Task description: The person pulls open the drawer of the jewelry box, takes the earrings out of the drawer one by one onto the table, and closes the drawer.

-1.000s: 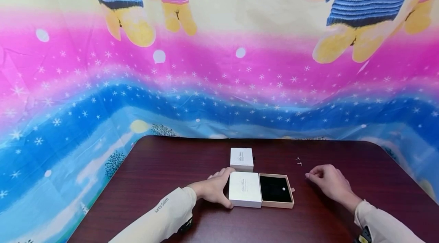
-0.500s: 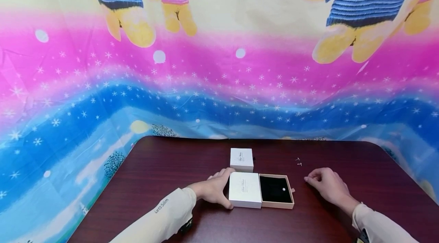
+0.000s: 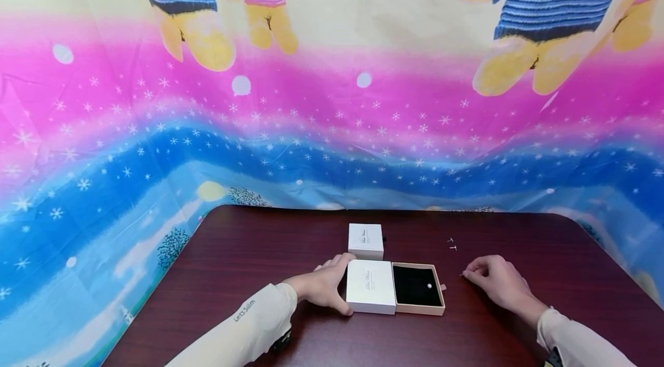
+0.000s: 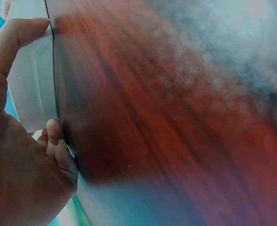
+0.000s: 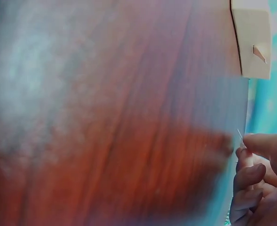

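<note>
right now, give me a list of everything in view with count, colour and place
Larger box: one, white, on the table
Drawer: one, cream-edged, against the larger box's right side
Insert: one, black, inside the drawer
Bead: one, white, on the insert
Smaller box: one, white, behind the larger box
Tiny pieces: two visible, pale, table's right side
Thin pin: one, pale, pinched in the right hand
Table: one, dark red-brown, underneath
Backdrop: one, multicoloured, behind the table
Sleeves: two, cream, on both arms
Left hand: one, bare, gripping the larger box
Right hand: one, bare, right of the drawer
</note>
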The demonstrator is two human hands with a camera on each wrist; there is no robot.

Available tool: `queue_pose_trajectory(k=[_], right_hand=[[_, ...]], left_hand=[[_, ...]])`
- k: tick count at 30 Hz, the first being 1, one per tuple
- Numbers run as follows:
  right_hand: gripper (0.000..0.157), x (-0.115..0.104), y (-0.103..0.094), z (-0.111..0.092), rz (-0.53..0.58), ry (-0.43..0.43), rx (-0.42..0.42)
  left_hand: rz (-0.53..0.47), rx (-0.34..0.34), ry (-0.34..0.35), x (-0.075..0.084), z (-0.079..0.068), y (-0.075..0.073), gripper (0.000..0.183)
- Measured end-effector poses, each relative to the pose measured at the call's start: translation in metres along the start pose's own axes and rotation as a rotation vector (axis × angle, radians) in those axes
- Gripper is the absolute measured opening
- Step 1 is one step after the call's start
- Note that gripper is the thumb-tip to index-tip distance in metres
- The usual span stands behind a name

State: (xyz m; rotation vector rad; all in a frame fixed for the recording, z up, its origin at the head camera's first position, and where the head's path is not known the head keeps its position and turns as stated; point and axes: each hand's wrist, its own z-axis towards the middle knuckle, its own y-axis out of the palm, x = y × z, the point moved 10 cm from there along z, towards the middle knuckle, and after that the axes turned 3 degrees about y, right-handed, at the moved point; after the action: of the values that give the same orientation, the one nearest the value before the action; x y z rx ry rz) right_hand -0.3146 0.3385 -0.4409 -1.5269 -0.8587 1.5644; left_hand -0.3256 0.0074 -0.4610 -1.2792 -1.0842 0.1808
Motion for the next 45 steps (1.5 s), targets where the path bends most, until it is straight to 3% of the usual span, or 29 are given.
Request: queue_pose_trajectory(k=[24, 45], right_hand=[[0.004, -0.0018, -0.0006, -0.0005, 0.011, -0.043, -0.022], [0.003, -0.0003, 0.0019, -0.0026, 0.012, -0.023, -0.038]], left_hand=[[-0.005, -0.011, -0.001, -0.0003, 0.0022, -0.0016, 0.101], [-0.001, -0.012, -0.01, -0.0025, 0.0016, 0.001, 0.102]])
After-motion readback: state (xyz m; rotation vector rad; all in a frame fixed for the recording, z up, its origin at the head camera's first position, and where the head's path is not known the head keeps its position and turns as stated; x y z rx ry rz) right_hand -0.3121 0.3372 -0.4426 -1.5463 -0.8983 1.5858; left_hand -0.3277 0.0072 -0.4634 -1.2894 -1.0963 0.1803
